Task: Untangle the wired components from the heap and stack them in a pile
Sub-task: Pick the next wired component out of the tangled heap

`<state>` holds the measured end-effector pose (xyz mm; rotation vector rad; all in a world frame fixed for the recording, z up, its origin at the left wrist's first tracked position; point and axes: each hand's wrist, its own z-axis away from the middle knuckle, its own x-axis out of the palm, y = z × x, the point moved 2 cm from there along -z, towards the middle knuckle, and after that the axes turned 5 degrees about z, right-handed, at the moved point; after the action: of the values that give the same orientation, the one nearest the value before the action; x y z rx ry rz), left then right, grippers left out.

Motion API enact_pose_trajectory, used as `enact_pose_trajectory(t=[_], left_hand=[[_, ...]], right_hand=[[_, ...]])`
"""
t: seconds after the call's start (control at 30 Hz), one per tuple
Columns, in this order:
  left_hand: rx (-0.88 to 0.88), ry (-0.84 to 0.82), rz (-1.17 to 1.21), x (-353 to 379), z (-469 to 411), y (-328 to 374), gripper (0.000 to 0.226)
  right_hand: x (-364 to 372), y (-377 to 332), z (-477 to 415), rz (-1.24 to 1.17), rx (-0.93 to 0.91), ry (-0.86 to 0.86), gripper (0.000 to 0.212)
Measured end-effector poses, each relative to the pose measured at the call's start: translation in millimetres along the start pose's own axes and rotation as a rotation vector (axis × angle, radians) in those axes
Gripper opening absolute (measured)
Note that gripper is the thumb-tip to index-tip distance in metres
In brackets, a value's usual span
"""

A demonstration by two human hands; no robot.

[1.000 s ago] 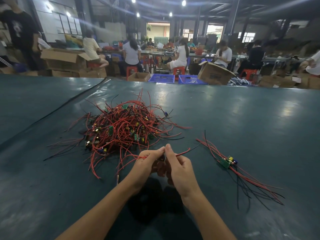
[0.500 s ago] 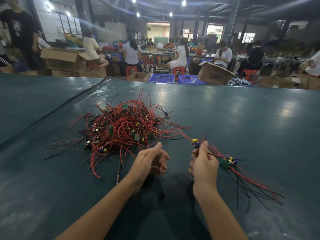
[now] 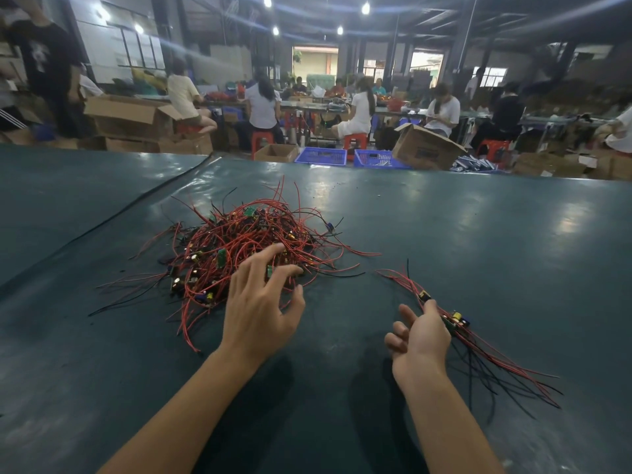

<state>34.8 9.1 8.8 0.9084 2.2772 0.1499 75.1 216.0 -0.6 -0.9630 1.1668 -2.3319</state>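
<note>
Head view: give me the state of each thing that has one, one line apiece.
heap: tangled, red and black wires knotted together on the table.
pile: small, components laid together, wires trailing toward the near right.
left hand: open, fingers spread over the heap's near edge.
right hand: open, holding nothing, beside the pile.
cardboard box: tilted, beyond the table.

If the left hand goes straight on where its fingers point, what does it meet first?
The tangled heap of red wires: the left hand overlaps its near edge in the picture, though whether it touches is unclear.
</note>
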Motion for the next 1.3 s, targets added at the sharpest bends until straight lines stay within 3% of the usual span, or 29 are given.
enact_pose_trajectory(t=[0.1, 0.27, 0.33, 0.57, 0.7, 0.8, 0.87, 1.07, 1.3], left_hand=[[-0.086, 0.048, -0.118, -6.2, -4.8, -16.5, 0.033], [-0.603, 0.053, 0.027, -8.6, -3.6, -54.6, 0.03], [-0.654, 0.065, 0.018, -9.1, -1.4, -64.9, 0.025], [-0.451, 0.259, 0.027, -20.5, -3.5, -61.0, 0.028], [-0.1, 0.357, 0.028, -24.0, -11.9, -33.0, 0.033], [0.201, 0.307, 0.028, -17.7, -10.3, -10.7, 0.024], [0.296, 0.219, 0.096, -10.1, -5.7, 3.3, 0.026], [0.302, 0.005, 0.199, 1.8, 5.0, 20.3, 0.041], [0.269, -0.138, 0.287, 4.8, 7.1, 20.1, 0.074]], right_hand=[[0.0, -0.1, 0.2, -0.013, 0.021, -0.022, 0.027], [3.8, 1.8, 3.0, -0.013, 0.083, -0.167, 0.04], [5.0, 2.6, 4.3, 0.012, 0.059, -0.172, 0.046], [4.1, 4.2, 1.0, 0.002, 0.042, -0.171, 0.029], [5.1, 6.0, 2.7, 0.082, 0.024, -0.205, 0.024], [11.2, 7.6, 9.2, 0.212, -0.017, -0.283, 0.02], [17.3, 10.6, 16.2, 0.326, -0.085, -0.363, 0.014], [27.7, 25.0, 36.5, 0.506, -0.336, -0.611, 0.03], [26.5, 24.2, 36.7, 0.534, -0.504, -0.592, 0.012]])
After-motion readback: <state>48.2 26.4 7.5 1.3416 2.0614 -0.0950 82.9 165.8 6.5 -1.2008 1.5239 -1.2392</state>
